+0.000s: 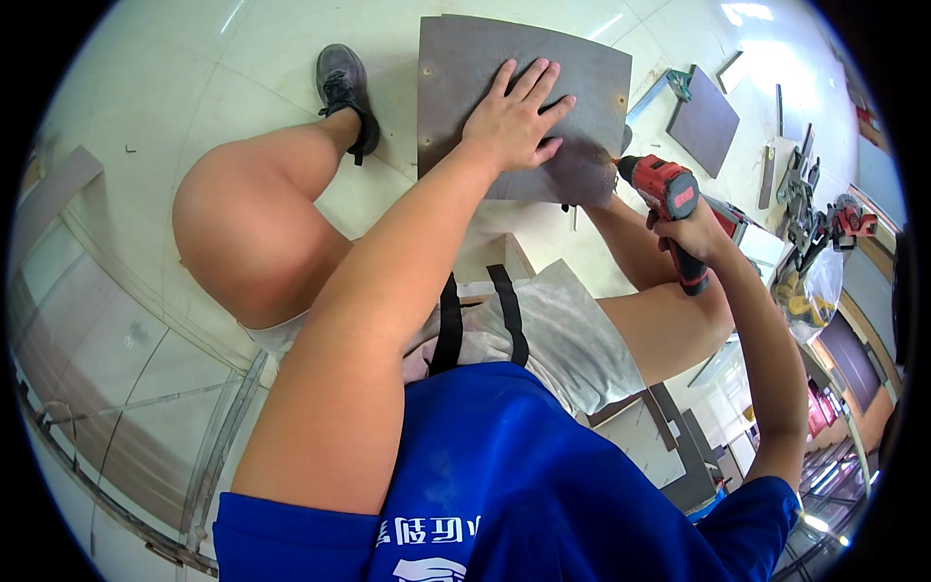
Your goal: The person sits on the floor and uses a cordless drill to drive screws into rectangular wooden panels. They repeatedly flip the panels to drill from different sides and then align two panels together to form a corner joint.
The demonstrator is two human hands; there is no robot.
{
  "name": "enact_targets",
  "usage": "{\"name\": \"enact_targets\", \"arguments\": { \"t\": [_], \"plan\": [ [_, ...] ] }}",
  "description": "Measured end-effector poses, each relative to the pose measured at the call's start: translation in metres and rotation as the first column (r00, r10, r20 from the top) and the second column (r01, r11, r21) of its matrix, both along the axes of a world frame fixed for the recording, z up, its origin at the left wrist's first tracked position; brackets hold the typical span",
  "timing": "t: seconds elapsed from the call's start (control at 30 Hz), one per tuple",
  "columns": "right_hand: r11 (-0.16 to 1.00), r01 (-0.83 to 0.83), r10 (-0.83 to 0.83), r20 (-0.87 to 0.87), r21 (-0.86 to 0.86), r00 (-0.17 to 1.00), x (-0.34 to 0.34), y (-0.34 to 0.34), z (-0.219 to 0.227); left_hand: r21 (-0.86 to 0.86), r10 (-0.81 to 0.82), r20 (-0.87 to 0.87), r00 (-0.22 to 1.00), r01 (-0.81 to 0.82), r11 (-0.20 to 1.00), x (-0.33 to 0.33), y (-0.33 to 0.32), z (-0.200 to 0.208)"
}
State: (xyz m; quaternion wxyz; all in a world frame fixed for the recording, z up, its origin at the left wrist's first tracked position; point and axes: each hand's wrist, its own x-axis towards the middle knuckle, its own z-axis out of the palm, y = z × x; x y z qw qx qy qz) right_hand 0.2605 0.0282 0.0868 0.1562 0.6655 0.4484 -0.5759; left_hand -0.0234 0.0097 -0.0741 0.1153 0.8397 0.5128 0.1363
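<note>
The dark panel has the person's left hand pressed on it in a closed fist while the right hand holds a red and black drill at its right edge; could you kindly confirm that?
Not quite: the left hand lies open and spread on the dark panel, not in a fist, as the head view shows. The right hand does hold the red and black drill at its right edge.

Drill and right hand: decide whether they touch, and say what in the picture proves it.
Touching. The head view shows the right hand wrapped around the drill at its handle, whose base shows below the hand.
</note>
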Motion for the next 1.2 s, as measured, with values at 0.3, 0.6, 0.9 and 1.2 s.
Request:
{"name": "enact_targets", "arguments": {
  "t": [0.3, 0.6, 0.9, 1.2],
  "plan": [
    [0.990, 0.091, -0.087, -0.043, 0.106, 0.995, -0.005, -0.020, 0.021, -0.053, -0.017, -0.010, 1.000, 0.017, 0.998, -0.003, 0.000, 0.008],
    [0.830, 0.509, -0.441, -0.290, 0.229, 0.849, 0.053, -0.073, 0.156, -0.068, -0.064, -0.057, 0.996, 0.060, 0.996, 0.006, 0.002, 0.020],
    [0.352, 0.615, -0.309, -0.533, 0.706, 0.788, 0.017, -0.170, 0.089, -0.196, -0.050, 0.315, 0.948, 0.116, 0.974, 0.016, -0.038, 0.064],
    [0.423, 0.837, 0.041, -0.930, 0.346, 0.364, -0.141, -0.190, 0.058, -0.447, 0.145, 0.642, 0.753, 0.214, 0.869, -0.022, -0.157, 0.193]
  ]
}}
